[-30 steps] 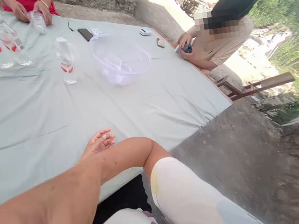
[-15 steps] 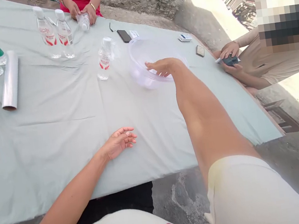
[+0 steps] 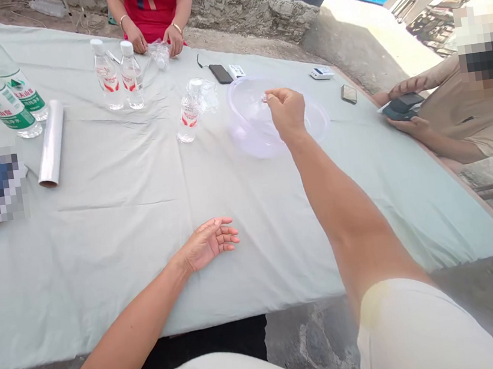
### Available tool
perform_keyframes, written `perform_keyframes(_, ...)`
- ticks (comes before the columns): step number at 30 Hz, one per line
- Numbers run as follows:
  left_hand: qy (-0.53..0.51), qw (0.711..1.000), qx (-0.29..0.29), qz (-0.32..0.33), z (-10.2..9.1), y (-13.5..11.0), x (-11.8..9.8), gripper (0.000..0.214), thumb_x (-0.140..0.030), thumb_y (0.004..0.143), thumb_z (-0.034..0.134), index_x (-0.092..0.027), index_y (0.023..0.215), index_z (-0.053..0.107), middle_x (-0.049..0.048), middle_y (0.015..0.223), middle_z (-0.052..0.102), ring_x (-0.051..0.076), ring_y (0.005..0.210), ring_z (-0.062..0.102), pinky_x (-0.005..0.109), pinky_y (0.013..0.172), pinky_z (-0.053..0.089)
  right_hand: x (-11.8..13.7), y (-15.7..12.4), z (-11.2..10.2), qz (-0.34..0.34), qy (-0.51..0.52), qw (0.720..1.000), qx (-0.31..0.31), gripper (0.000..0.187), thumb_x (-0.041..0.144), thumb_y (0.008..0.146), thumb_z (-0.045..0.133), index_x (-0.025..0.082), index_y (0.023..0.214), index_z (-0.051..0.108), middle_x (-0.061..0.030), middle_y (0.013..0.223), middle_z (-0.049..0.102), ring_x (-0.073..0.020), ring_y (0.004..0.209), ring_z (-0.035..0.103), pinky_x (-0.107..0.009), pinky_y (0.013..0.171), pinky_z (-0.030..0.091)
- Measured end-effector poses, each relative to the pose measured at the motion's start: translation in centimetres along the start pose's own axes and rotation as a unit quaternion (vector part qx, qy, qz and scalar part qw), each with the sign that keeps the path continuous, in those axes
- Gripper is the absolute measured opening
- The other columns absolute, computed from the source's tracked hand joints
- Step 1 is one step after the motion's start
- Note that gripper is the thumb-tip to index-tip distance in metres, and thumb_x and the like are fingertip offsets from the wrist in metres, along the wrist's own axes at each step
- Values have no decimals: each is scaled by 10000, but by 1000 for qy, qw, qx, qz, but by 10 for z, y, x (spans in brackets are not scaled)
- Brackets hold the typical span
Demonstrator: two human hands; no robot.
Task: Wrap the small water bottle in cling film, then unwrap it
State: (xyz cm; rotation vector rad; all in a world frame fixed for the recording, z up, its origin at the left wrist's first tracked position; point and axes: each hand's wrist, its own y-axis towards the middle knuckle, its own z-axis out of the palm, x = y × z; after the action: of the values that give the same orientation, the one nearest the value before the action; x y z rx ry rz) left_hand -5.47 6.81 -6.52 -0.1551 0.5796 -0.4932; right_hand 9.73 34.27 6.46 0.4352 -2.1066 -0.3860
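My right hand (image 3: 287, 109) is above the translucent pale purple basin (image 3: 255, 142), thumb and fingers pinched together. A tiny pale bit shows at the fingertips, too small to name. My left hand (image 3: 211, 242) lies on the cloth near the front of the table, palm turned sideways, fingers apart and holding nothing. Left of the basin stands a small water bottle (image 3: 189, 118) with a red and white label. Crumpled clear plastic film (image 3: 206, 95) is against its top and right side.
Two more small bottles (image 3: 107, 81) stand farther back, near large green-labelled bottles (image 3: 14, 109) and a film roll (image 3: 51, 143). Behind the basin lie a black phone (image 3: 220, 73) and a white device (image 3: 321, 73). A person in red (image 3: 151, 15) handles clear plastic; another person sits right.
My right hand has gone from fingers spread inside the basin to a closed pinch higher above it. The left hand stays on the cloth. The view has shifted, so things appear farther right.
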Motion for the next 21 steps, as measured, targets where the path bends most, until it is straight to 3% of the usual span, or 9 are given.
perform_keyframes(1, -24, 1000, -1, 8, 0, 0, -3, 381, -433, 888, 674, -134, 1122, 645, 134, 1040, 709, 233, 960, 703, 349, 828, 537, 12, -24, 5, -9, 82, 997, 9, 379, 555, 896, 589, 199, 896, 721, -83, 965, 710, -240, 1038, 664, -467, 971, 510)
perform_keyframes(3, -77, 997, -19, 22, -2, 0, -10, 487, -550, 908, 596, -126, 1145, 635, 172, 1129, 697, 279, 1094, 675, 405, 926, 524, 35, -83, 17, 16, 232, 962, 143, 403, 601, 848, 638, 224, 951, 734, -57, 981, 722, -218, 1004, 683, -419, 950, 530)
perform_keyframes(5, -112, 992, -39, 41, -5, -1, -20, 581, -642, 904, 532, -126, 1153, 629, 186, 1170, 686, 297, 1139, 655, 437, 957, 516, 48, -144, 31, 62, 318, 902, 284, 364, 578, 811, 705, 229, 902, 755, -51, 932, 735, -207, 944, 696, -378, 899, 551)
perform_keyframes(7, -105, 991, -56, 56, -7, -5, -30, 607, -666, 867, 569, -132, 1145, 639, 165, 1115, 703, 282, 1035, 688, 412, 879, 546, 49, -192, 43, 91, 384, 841, 370, 319, 548, 810, 725, 233, 840, 762, -39, 849, 735, -184, 851, 696, -332, 811, 563)
perform_keyframes(9, -63, 993, -74, 67, -8, -10, -38, 551, -570, 795, 719, -148, 1143, 651, 123, 1060, 716, 237, 892, 704, 352, 765, 559, 41, -221, 53, 106, 428, 796, 416, 316, 541, 819, 721, 228, 786, 755, -33, 792, 725, -172, 806, 689, -316, 779, 562)
perform_keyframes(11, -6, 990, -109, 88, -7, -14, -43, 491, -381, 704, 841, -167, 1109, 662, 77, 1009, 720, 181, 783, 691, 298, 685, 544, 33, -231, 59, 114, 432, 771, 453, 316, 531, 835, 710, 220, 792, 750, -36, 811, 724, -172, 823, 688, -319, 789, 567)
perform_keyframes(15, 77, 961, -205, 170, -2, -16, -44, 366, -213, 613, 874, -163, 887, 637, 5, 806, 691, 114, 663, 643, 255, 652, 523, 22, -229, 56, 157, 379, 769, 490, 357, 548, 851, 685, 198, 906, 725, -66, 951, 714, -193, 905, 692, -316, 738, 596)
perform_keyframes(18, 94, 937, -248, 229, -2, -12, -42, 364, -224, 587, 872, -170, 823, 600, -8, 774, 677, 115, 700, 651, 250, 683, 529, 20, -229, 54, 226, 368, 811, 395, 422, 591, 806, 711, 198, 952, 663, -75, 999, 709, -191, 836, 703, -271, 599, 581)
perform_keyframes(21, 135, 927, -242, 252, 0, -11, -39, 332, -242, 618, 854, -175, 828, 606, -1, 813, 679, 116, 745, 652, 241, 697, 528, 21, -231, 58, 261, 382, 835, 297, 487, 562, 737, 783, 222, 1059, 646, -76, 1073, 707, -203, 887, 700, -273, 610, 584)
